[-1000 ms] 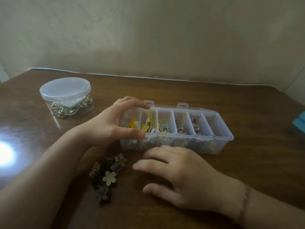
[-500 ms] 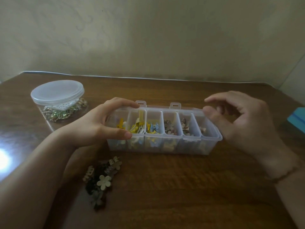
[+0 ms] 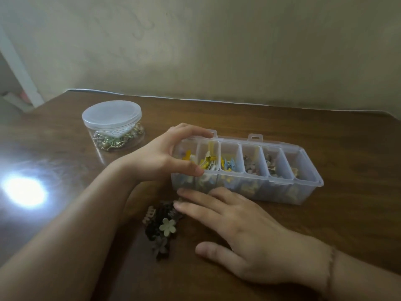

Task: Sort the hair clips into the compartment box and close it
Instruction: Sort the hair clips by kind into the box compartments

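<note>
A clear compartment box lies open on the brown table, its cells holding yellow, blue and brownish hair clips. My left hand grips the box's left end, thumb on the front rim and fingers over the back rim. A small pile of dark and beige flower hair clips lies on the table in front of the box's left end. My right hand lies flat over the table, fingers straight, with the fingertips touching the right edge of that pile.
A round clear jar with a white lid, holding gold and green trinkets, stands at the back left. A bright glare spot shines on the table's left side. The wall runs close behind the table.
My right hand came down from above the box's right end to the clip pile in front. The left hand kept its grip on the box's left end.
</note>
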Demonstrator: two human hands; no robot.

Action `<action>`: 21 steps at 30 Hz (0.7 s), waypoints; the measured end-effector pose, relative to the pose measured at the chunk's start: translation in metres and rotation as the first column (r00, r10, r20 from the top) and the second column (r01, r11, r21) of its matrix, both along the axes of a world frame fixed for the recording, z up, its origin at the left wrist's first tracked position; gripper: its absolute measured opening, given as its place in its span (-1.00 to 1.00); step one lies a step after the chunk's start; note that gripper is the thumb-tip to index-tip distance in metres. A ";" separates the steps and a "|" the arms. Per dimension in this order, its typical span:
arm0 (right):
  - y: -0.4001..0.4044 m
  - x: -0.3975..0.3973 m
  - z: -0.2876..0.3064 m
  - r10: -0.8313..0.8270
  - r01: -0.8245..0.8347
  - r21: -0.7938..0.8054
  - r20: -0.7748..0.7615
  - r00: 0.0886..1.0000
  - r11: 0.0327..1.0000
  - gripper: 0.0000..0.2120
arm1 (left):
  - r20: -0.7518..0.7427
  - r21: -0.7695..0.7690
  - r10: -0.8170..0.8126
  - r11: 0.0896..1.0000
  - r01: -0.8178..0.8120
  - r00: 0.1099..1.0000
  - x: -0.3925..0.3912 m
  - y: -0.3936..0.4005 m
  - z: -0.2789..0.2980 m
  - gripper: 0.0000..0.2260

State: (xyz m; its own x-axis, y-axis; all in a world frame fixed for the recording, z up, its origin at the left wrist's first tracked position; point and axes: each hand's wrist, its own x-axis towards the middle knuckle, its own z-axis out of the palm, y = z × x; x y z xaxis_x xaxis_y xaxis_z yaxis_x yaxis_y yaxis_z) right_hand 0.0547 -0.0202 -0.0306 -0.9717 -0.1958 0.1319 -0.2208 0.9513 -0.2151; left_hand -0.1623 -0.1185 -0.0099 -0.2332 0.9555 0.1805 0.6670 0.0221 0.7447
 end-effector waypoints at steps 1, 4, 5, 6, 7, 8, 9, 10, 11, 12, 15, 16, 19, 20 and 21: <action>0.001 0.000 0.000 0.002 -0.002 0.006 0.008 1.000 1.000 -0.46 | 0.001 -0.001 0.002 1.000 -0.002 1.000 0.000 0.000 0.000 -0.39; 0.003 -0.001 -0.001 -0.019 0.019 -0.008 0.014 1.000 1.000 -0.51 | 0.002 -0.006 0.010 1.000 -0.010 1.000 0.002 0.000 0.001 -0.38; 0.004 -0.001 -0.001 -0.024 0.024 -0.013 0.004 1.000 1.000 -0.52 | 0.003 -0.009 0.013 1.000 -0.013 1.000 0.003 0.000 0.001 -0.38; 0.004 -0.001 -0.002 -0.024 0.024 -0.014 -0.007 1.000 1.000 -0.53 | 0.004 -0.011 0.015 1.000 -0.015 1.000 0.003 0.000 0.002 -0.39; 0.004 -0.001 -0.003 -0.022 0.022 -0.016 -0.019 1.000 1.000 -0.53 | 0.006 -0.012 0.017 1.000 -0.016 1.000 0.003 -0.001 0.002 -0.39; 0.005 0.000 -0.004 -0.019 0.018 -0.022 -0.034 0.999 1.000 -0.54 | 0.004 -0.012 0.018 1.000 -0.018 1.000 0.004 -0.001 0.002 -0.39; 0.005 0.000 -0.005 -0.015 0.014 -0.030 -0.057 0.998 0.999 -0.54 | 0.001 -0.011 0.019 1.000 -0.019 1.000 0.004 -0.001 0.002 -0.39; 0.005 0.001 -0.004 -0.013 0.010 -0.040 -0.082 0.997 0.999 -0.56 | 0.000 -0.010 0.018 1.000 -0.018 1.000 0.004 -0.001 0.002 -0.39; 0.006 0.002 -0.003 -0.012 0.006 -0.054 -0.112 0.994 0.999 -0.59 | 0.004 -0.009 0.019 1.000 -0.019 1.000 0.003 -0.001 0.001 -0.39; 0.007 0.004 -0.001 -0.014 0.002 -0.075 -0.153 0.988 0.997 -0.62 | 0.007 -0.011 0.020 1.000 -0.020 1.000 0.003 -0.001 0.001 -0.39; 0.020 0.018 0.014 -0.058 -0.001 -0.179 -0.326 0.944 0.984 -0.70 | 0.003 -0.011 0.020 1.000 -0.020 1.000 0.001 -0.001 0.000 -0.36; 0.028 0.024 0.022 -0.090 0.012 -0.200 -0.383 0.919 0.980 -0.71 | 0.008 -0.009 0.020 1.000 -0.020 1.000 0.000 -0.002 0.001 -0.35; 0.060 0.040 0.043 -0.260 0.149 -0.250 -0.507 0.822 0.957 -0.78 | 0.033 0.002 0.027 1.000 -0.027 0.999 -0.002 -0.004 0.002 -0.33; 0.071 0.044 0.048 -0.332 0.212 -0.277 -0.525 0.783 0.937 -0.79 | 0.035 0.003 0.031 1.000 -0.031 0.999 -0.003 -0.005 0.002 -0.33; 0.082 0.047 0.052 -0.396 0.273 -0.298 -0.527 0.753 0.915 -0.80 | 0.040 0.003 0.032 0.999 -0.032 0.999 -0.003 -0.005 0.002 -0.33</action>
State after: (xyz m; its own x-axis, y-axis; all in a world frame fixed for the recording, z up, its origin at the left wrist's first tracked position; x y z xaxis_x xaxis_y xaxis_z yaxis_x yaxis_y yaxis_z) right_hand 0.1016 0.0615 0.0215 -0.7055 0.2159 0.6750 -0.0357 0.9404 -0.3381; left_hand -0.1653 -0.1233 -0.0080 -0.2711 0.9467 0.1742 0.6355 0.0401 0.7711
